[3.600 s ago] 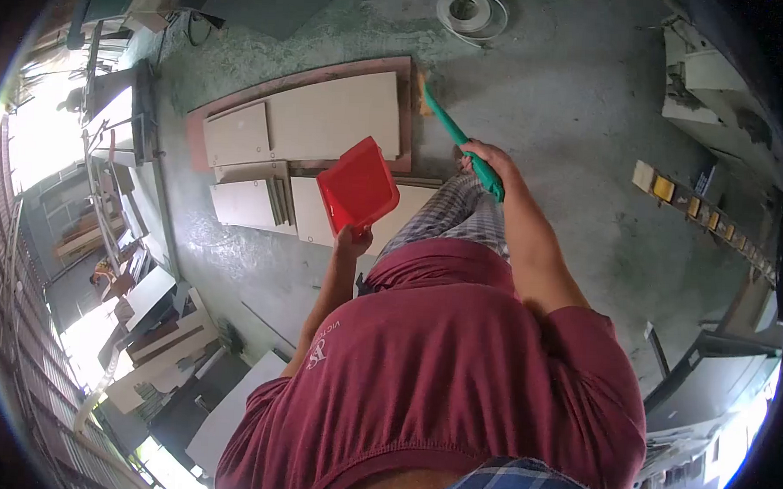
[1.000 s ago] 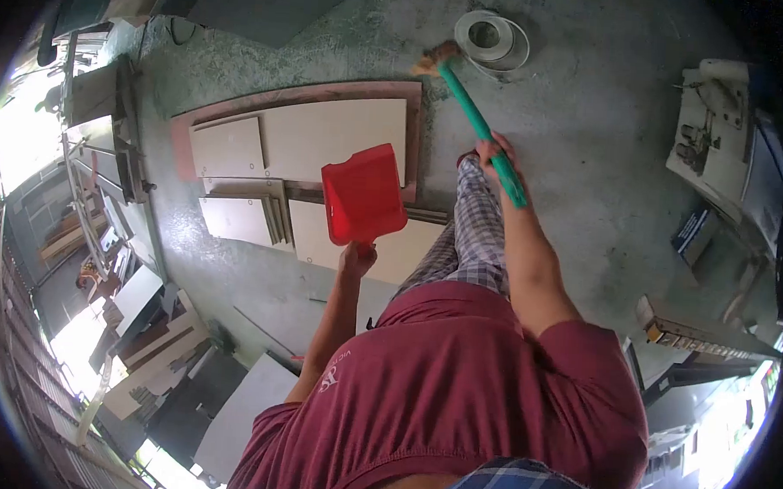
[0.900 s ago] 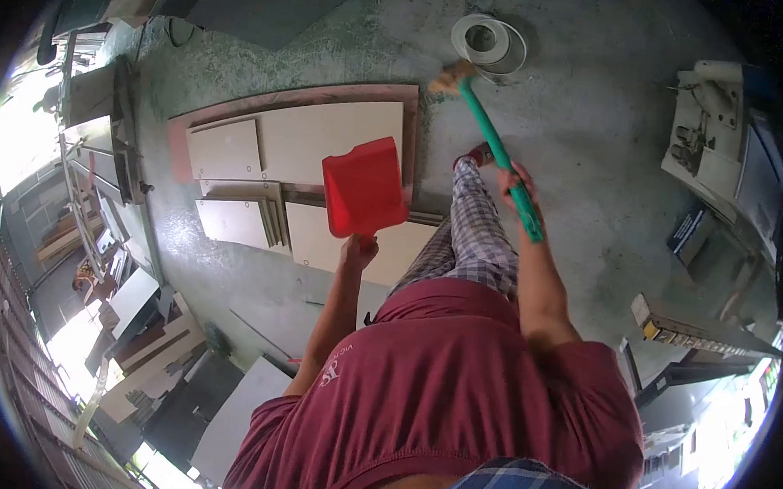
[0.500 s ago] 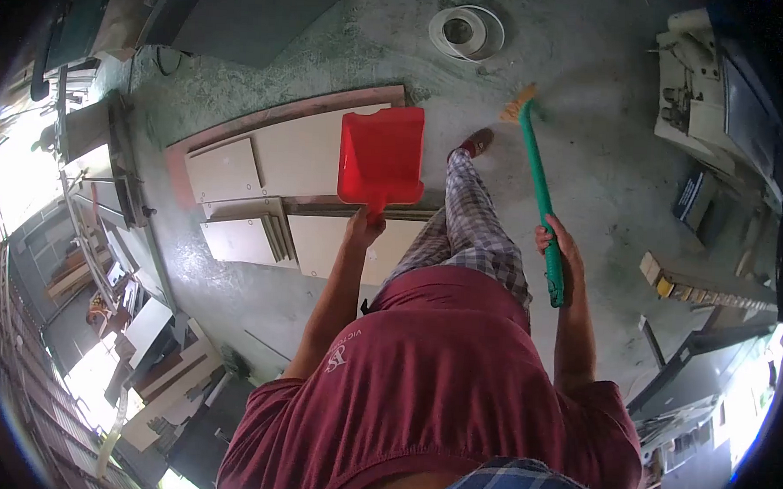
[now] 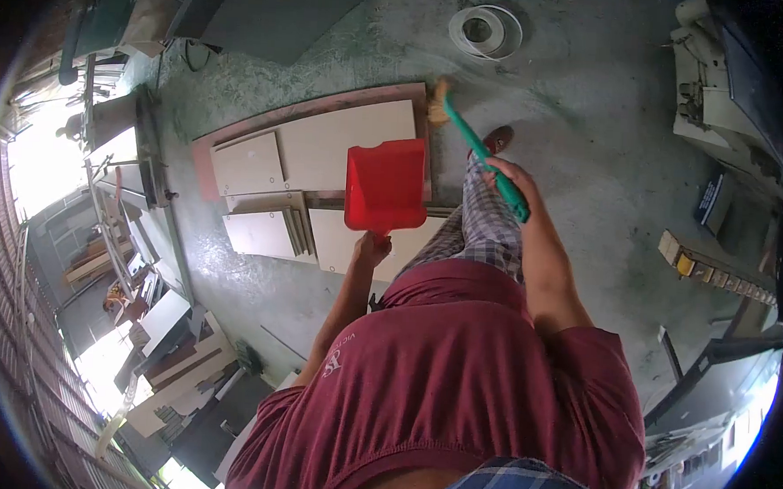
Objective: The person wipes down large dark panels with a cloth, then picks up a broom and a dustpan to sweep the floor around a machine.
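within the right fingers (image 5: 507, 168), green brush (image 5: 473, 140), bristles (image 5: 438, 107) beyond them

A workshop is indicated: flat beige boards (image 5: 326, 137) are laid overlapping over a scuffed grey-green floor (image 5: 586, 200) beyond the left hand (image 5: 372, 248), and beige and brown board pieces (image 5: 217, 342) are piled well to its left. A coiled white strip (image 5: 456, 33) is seen beyond the right hand (image 5: 510, 173), a boxy off-white machine (image 5: 710, 105) well to its right.

My left hand (image 5: 372, 249) curled tight near my maroon shirt (image 5: 456, 370), right hand (image 5: 510, 178) clenched farther from it, forearms (image 5: 551, 260) bare
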Demonstrator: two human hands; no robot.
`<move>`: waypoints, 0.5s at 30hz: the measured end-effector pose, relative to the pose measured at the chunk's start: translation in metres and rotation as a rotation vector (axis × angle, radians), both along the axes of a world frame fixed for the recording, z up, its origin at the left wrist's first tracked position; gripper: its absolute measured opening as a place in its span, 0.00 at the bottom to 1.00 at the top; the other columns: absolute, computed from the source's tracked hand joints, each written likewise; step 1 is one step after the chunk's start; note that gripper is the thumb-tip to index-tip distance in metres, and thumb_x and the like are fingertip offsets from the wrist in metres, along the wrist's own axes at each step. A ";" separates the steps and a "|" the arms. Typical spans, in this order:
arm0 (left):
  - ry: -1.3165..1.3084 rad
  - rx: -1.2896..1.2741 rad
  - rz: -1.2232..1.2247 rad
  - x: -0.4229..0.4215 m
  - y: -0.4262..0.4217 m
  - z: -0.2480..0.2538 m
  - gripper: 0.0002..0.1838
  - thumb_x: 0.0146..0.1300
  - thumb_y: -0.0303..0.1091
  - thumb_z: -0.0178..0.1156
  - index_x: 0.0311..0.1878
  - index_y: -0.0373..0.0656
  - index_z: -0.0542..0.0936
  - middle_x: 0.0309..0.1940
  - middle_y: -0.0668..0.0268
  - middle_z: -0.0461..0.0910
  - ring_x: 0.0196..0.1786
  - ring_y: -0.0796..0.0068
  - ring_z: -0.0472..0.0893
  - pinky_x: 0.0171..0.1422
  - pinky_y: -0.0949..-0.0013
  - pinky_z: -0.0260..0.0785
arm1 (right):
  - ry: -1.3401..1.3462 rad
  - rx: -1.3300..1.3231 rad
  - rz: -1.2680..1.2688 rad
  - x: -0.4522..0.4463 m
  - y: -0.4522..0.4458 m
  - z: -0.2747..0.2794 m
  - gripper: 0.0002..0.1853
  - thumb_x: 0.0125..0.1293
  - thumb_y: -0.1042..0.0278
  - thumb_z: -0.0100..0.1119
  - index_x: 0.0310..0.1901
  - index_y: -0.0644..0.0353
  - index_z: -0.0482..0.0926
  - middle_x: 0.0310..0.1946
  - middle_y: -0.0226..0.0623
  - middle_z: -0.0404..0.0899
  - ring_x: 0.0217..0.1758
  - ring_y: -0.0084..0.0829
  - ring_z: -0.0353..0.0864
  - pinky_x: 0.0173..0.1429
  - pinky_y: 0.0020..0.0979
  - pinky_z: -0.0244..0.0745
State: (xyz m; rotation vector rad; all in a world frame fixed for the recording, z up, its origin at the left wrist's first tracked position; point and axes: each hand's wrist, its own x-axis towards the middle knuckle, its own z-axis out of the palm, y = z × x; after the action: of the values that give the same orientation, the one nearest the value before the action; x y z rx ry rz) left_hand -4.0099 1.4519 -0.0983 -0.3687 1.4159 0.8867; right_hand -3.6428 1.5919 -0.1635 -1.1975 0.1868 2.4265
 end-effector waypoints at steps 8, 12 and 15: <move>0.036 -0.108 0.129 -0.005 -0.032 -0.005 0.05 0.49 0.31 0.52 0.29 0.40 0.71 0.20 0.64 0.70 0.22 0.69 0.70 0.27 0.71 0.65 | -0.247 0.089 -0.079 0.089 -0.053 0.076 0.20 0.54 0.62 0.54 0.45 0.60 0.62 0.19 0.30 0.66 0.16 0.17 0.65 0.20 0.19 0.63; -0.078 -0.065 0.040 -0.004 -0.031 -0.020 0.05 0.51 0.31 0.51 0.29 0.41 0.71 0.21 0.65 0.71 0.24 0.71 0.72 0.28 0.72 0.67 | -0.266 0.094 -0.042 0.094 -0.061 0.119 0.20 0.55 0.64 0.53 0.48 0.55 0.60 0.21 0.29 0.65 0.17 0.15 0.64 0.20 0.17 0.62; -0.096 -0.051 -0.014 0.012 -0.012 -0.014 0.06 0.53 0.31 0.49 0.32 0.41 0.72 0.23 0.64 0.72 0.25 0.70 0.72 0.29 0.72 0.68 | -0.206 0.091 -0.101 0.072 -0.053 0.115 0.20 0.55 0.63 0.55 0.47 0.55 0.62 0.22 0.29 0.65 0.19 0.15 0.64 0.21 0.17 0.62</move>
State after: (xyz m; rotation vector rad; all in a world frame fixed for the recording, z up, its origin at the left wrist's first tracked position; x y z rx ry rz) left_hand -3.9977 1.4401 -0.1124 -0.4335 1.3526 0.8121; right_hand -3.5708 1.5390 -0.0489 -1.3523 0.0719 2.1842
